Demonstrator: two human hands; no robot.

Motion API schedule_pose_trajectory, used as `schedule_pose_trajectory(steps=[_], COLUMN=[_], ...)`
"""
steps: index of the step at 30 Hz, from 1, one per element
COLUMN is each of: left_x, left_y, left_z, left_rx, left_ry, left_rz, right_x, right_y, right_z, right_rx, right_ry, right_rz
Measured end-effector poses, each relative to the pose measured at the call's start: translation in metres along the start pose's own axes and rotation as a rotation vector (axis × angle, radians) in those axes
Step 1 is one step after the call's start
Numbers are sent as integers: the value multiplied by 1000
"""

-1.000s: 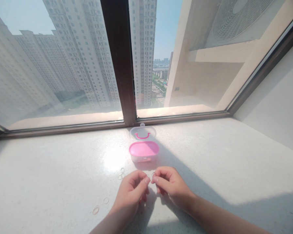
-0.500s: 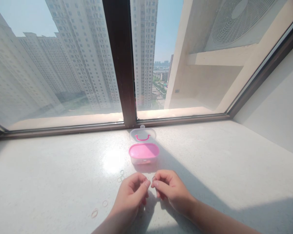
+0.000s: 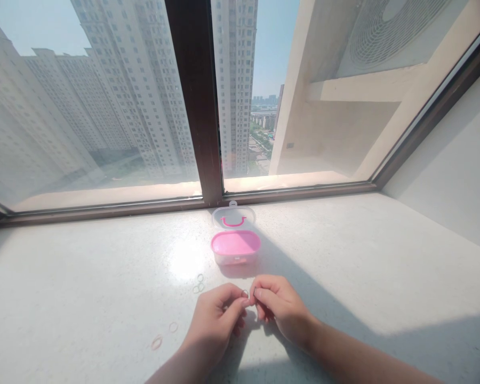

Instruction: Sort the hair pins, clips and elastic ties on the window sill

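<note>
My left hand (image 3: 220, 314) pinches a small thin ring-shaped band (image 3: 245, 293) between thumb and forefinger. Right beside it, my right hand (image 3: 278, 304) is closed in a pinch on another small dark band (image 3: 255, 291), mostly covered by the fingers. The fingertips of both hands nearly meet above the sill. To the left lie several loose bands: a greenish cluster (image 3: 199, 285), a pale band (image 3: 173, 327) and a reddish-brown one (image 3: 157, 342). Beyond my hands stands an oval clear box (image 3: 237, 260) with a pink top (image 3: 236, 243).
Behind the box, a clear lid (image 3: 220, 217) with a pink handle (image 3: 232, 224) lies near the window frame (image 3: 208, 133). The pale stone sill (image 3: 84, 277) carries everything. A white wall (image 3: 456, 160) bounds it on the right.
My hands have come slightly closer together, and the band in the left fingers shows more clearly. The view has shifted a little; the box and loose bands stay put on the sill.
</note>
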State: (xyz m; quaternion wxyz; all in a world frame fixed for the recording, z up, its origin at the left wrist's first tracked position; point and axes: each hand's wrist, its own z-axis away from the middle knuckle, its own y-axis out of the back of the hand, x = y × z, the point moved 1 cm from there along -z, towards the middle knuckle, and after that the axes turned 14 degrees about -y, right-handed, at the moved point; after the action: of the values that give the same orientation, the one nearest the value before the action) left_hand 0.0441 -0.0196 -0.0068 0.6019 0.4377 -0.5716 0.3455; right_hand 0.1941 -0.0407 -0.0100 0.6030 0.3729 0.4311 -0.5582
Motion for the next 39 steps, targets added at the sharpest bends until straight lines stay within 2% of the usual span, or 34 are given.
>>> schedule_pose_trajectory(steps=[8,12,20,28,34,39], left_x=[3,7,9,9,11,12], left_y=[2,4,6,6,5,3], left_z=[3,2,3,2,2,1], left_rx=[-120,-131,-90,-106,-87,-79], left_ry=[-11,-67,-157,-125,-95,-104], left_rz=[-77,-194,-320,-274,-218,-192], right_x=[-3,-3,-7,-10,-6,-5], right_y=[-3,-3,-1,-1,-1,-1], right_z=[3,2,2,2,1,2], right_rx=[134,151,93,58,14,30], right_ry=[102,103,70,44,5,64], right_rz=[344,420,381,353,137,59])
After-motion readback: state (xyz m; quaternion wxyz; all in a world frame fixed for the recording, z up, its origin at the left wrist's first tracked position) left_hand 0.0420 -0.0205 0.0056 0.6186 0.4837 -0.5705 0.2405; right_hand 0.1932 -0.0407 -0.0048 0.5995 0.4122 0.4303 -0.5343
